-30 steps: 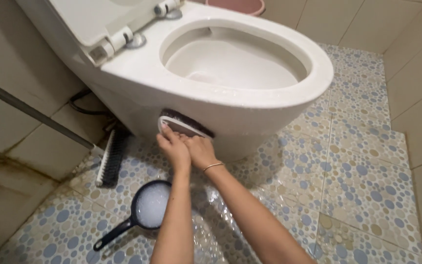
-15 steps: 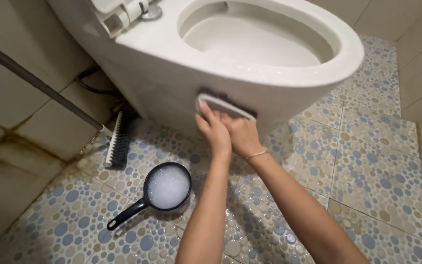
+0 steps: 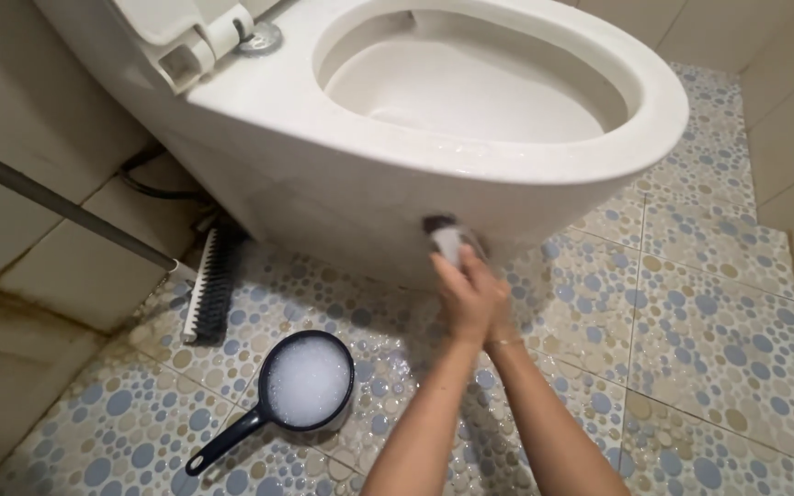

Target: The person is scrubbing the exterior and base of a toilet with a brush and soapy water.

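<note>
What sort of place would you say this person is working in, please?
Most likely a bathroom: a white toilet stands on a wet pebble-patterned tile floor, with tiled walls around it.

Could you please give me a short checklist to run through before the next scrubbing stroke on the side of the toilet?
1. Both hands on brush: the left hand covers the right hand, brush between them: ok.
2. Bristles against toilet bowl: ok.
3. Foam in the dark ladle: ok.
4. Ladle clear of the arms: ok.
5. Long-handled brush lies apart by the wall: ok.
6. Dirt left under the rim: cannot tell.
</note>
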